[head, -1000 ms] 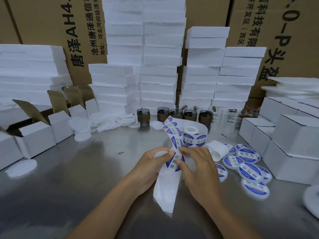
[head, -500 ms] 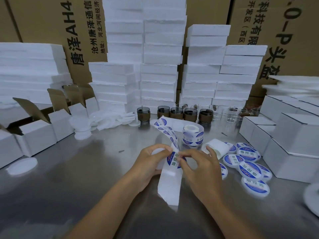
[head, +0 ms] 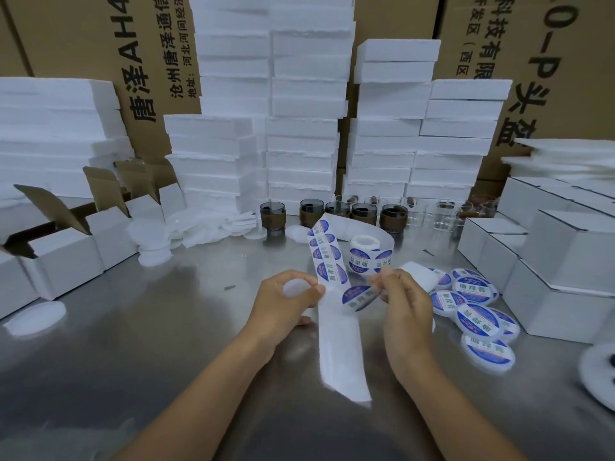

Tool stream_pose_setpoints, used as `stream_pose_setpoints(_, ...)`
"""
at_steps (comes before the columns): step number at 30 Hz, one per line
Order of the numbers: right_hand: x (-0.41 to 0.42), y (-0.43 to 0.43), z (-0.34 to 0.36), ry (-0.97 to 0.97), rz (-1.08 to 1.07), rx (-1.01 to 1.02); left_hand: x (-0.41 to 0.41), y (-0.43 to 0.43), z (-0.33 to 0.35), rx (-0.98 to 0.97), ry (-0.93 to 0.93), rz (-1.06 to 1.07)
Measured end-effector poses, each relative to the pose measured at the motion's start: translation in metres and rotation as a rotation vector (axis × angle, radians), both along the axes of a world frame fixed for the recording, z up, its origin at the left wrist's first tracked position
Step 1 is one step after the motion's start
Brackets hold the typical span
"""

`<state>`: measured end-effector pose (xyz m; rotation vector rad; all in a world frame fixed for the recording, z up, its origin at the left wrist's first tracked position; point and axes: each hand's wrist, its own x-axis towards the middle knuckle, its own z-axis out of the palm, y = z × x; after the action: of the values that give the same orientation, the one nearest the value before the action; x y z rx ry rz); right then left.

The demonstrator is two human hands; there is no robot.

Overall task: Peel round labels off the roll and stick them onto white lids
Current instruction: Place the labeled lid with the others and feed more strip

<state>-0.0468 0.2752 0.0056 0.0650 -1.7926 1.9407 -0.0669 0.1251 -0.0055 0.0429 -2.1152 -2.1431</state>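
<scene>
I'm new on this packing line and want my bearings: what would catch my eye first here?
At centre, the right hand pinches a blue round label beside the white backing strip, while the left hand holds a white lid and the strip. To the right lies a heap of labelled lids. Behind, tall stacks of white foam blocks stand at the back of the steel table.

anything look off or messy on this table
Nothing spilled or damaged. One bare white lid lies alone at far left, apart from the lid pile; the labelled lids on the right lie in a loose overlapping heap.
</scene>
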Motion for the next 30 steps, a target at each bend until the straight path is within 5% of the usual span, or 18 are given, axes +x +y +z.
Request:
stream_pose_setpoints(6, 0.003, -0.001, 0.004, -0.010, 0.083, -0.095, -0.002, -0.005, 0.002, -0.072, 0.046, 0.220)
stream_pose_setpoints(9, 0.001, 0.000, 0.006, -0.126, 0.132, -0.197, -0.004, -0.007, 0.007, 0.099, 0.087, 0.265)
stream_pose_setpoints(16, 0.002, -0.005, 0.010, -0.265, 0.398, -0.309, 0.000, 0.001, 0.008, 0.671, -0.181, -0.206)
stream_pose_setpoints(30, 0.016, -0.020, 0.006, -0.211, 0.347, -0.086, -0.004, 0.011, -0.001, 0.732, -0.210, -0.299)
